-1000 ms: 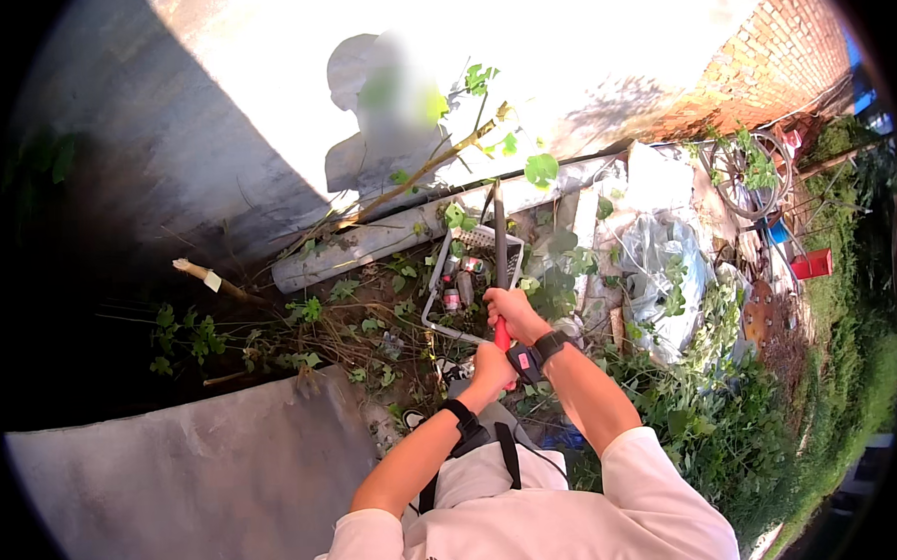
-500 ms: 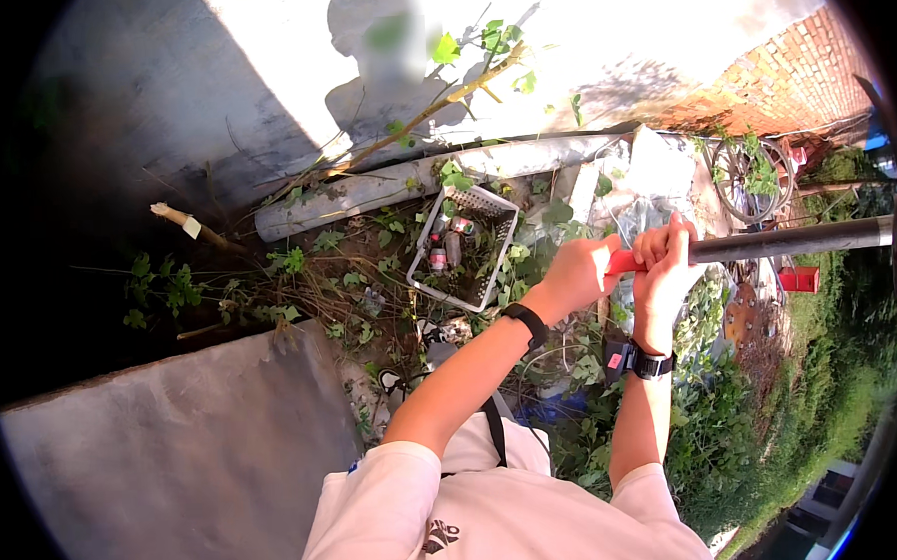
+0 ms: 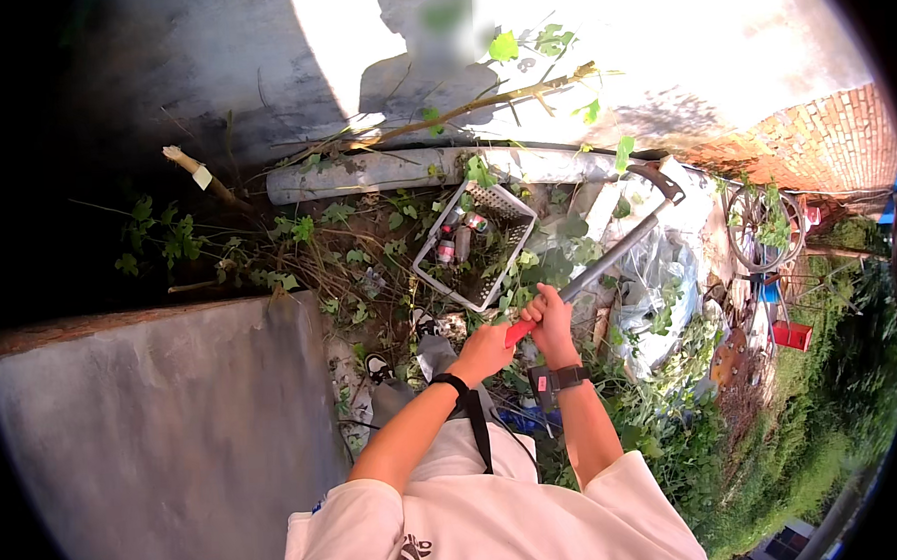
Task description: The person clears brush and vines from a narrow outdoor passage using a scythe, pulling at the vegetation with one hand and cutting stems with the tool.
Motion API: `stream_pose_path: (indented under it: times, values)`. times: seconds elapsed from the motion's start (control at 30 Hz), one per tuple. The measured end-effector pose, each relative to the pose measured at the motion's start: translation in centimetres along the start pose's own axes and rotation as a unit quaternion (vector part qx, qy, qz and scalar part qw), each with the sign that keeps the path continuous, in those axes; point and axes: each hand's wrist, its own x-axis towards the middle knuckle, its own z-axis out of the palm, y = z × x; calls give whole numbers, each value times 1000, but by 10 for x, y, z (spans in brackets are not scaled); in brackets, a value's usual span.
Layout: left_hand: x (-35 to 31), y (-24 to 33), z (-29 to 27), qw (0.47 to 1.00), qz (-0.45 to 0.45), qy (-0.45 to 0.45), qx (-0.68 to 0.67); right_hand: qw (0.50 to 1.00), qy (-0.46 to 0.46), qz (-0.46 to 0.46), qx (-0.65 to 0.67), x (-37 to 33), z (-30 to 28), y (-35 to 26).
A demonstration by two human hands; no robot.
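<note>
Both my hands are closed round a long-handled tool with a hooked head. My left hand [image 3: 486, 352] grips the red end of its handle, nearest my body. Just above it, my right hand [image 3: 548, 323] wraps the handle where the red meets grey. The grey shaft [image 3: 616, 256] slants away to the far right. At its far end is a curved dark metal head [image 3: 656, 183], close to a pale pipe [image 3: 384, 173] along the wall; whether they touch I cannot tell. Left of the shaft, a grey plastic crate [image 3: 520, 252] holds several bottles [image 3: 463, 243].
A cut branch [image 3: 481, 102] leans by the sunlit wall [image 3: 618, 32]. A broken stump [image 3: 204, 178] stands at the left, above a grey slab [image 3: 164, 403]. Vines and clear plastic sheeting [image 3: 659, 296] cover the ground. Farther right are a wheel [image 3: 764, 228] and a red box [image 3: 792, 335].
Both hands have come down and left with the tool. Its shaft, level and pointing right before, now slants forward, low, and its curved head has come into view.
</note>
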Motion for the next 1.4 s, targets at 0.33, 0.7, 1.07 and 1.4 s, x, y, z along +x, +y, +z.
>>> stream_pose_path:
  times: [0.33, 0.7, 1.07, 1.4]
  values:
    - [62, 52, -21, 984, 46, 113, -130, 986, -81, -65, -134, 9, 88, -78]
    - [30, 29, -9, 998, 52, -19, -18, 999, 0, -35, 3, -4, 14, -47]
    - [33, 56, -63, 986, -47, 115, -108, 968, -211, 86, -104, 30, 95, -64]
    - [-3, 10, -44, 999, -37, -14, 8, 987, -65, 144, 13, 20, 17, -1]
